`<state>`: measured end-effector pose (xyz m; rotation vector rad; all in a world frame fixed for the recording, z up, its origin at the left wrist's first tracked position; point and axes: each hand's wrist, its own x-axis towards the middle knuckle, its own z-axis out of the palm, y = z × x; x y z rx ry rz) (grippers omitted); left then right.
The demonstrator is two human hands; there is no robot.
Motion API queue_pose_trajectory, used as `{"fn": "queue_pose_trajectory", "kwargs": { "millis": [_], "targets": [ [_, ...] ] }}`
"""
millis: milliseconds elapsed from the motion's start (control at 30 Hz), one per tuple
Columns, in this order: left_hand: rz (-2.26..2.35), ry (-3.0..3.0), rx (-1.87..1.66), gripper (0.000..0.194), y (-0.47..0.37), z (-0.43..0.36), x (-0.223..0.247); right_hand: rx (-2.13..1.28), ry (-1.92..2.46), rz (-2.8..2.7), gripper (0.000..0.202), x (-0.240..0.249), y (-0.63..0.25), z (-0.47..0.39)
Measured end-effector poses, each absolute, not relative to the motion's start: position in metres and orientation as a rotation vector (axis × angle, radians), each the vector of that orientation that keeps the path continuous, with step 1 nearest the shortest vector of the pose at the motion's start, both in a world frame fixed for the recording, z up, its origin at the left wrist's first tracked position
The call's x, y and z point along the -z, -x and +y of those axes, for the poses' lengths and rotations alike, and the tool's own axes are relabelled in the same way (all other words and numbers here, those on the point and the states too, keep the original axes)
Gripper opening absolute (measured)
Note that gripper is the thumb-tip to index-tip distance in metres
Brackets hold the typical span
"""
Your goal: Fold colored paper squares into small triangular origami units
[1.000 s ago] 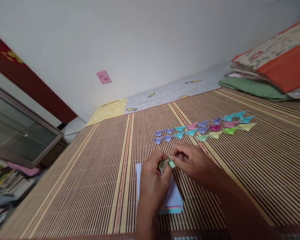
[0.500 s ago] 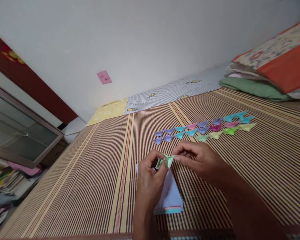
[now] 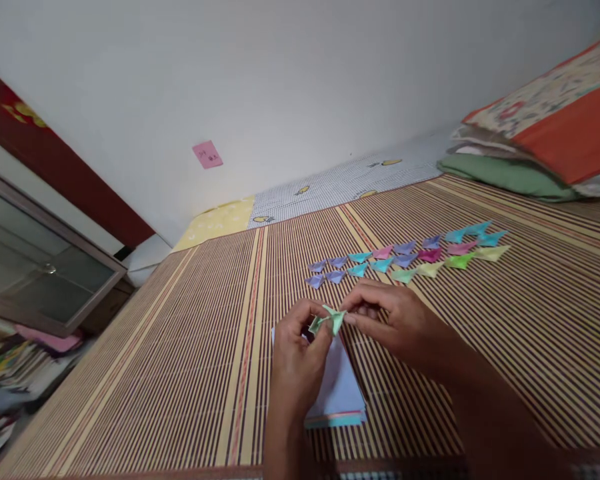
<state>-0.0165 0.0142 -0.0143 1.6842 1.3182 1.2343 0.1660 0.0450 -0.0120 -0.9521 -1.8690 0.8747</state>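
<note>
A small pale green folded paper boat is held above a stack of coloured paper sheets, lilac on top. My left hand pinches its left side and middle between thumb and fingers. At its right tip, my right hand has thumb and forefinger closed on the corner. Part of the boat is hidden behind the left fingers. Beyond the hands, several finished-looking paper boats in lilac, blue, pink, green and yellow stand in rows on the striped mat.
Folded bedding with an orange and patterned pillow lies at the far right. A white wall with a pink note rises behind the mat. To the left stands a glass-fronted cabinet, with magazines below it.
The green paper boat has tilted slightly and shifted a little left in my fingers. My right hand has moved slightly left with it; the rows of boats stay put.
</note>
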Motion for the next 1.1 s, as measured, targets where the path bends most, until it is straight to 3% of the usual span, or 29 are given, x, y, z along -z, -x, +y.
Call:
{"fn": "queue_pose_trajectory", "kwargs": {
  "millis": [133, 433, 833, 1100],
  "targets": [
    [1.299, -1.698, -1.251, 0.011, 0.016, 0.014, 0.014, -0.845, 0.949, -1.882, 0.015, 0.013, -0.163, 0.046],
    [1.372, -1.756, -1.283, 0.014, 0.013, 0.013, 0.012, -0.795, 0.977, -1.865, 0.007, 0.009, -0.161, 0.039],
    [1.322, -1.784, -1.235, 0.016, 0.012, 0.016, 0.016, -0.573, 1.235, -1.820, 0.017, 0.021, -0.144, 0.041],
    [1.230, -1.559, -1.269, 0.006, 0.013, 0.020, 0.026, -0.487, 0.942, -1.996, 0.016, 0.015, -0.145, 0.039]
  ]
}}
